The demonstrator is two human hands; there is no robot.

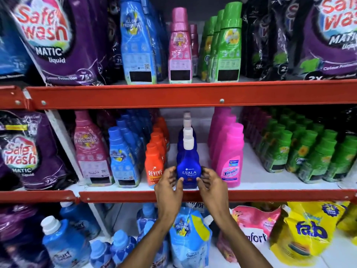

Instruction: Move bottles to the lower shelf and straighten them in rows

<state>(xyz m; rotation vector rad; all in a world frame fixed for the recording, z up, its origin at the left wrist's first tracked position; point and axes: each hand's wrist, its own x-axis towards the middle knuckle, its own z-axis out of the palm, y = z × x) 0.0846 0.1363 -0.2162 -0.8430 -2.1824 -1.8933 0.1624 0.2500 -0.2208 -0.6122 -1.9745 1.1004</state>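
Note:
A dark blue Ujala bottle (189, 167) with a white cap stands at the front edge of the middle shelf (270, 182), heading a single-file row of like bottles behind it. My left hand (169, 187) touches its left side and my right hand (210, 185) its right side, fingers curled around the base. Orange Revive bottles (153, 165) line up to its left, pink Vanish bottles (229, 151) to its right.
Red shelf rails run across at top (193, 94) and bottom (270, 195) of the middle shelf. Blue and pink softener bottles stand left, green bottles (301, 151) right. Purple Safewash pouches (25, 151) fill the far left. Refill pouches (189, 235) sit on the lowest shelf.

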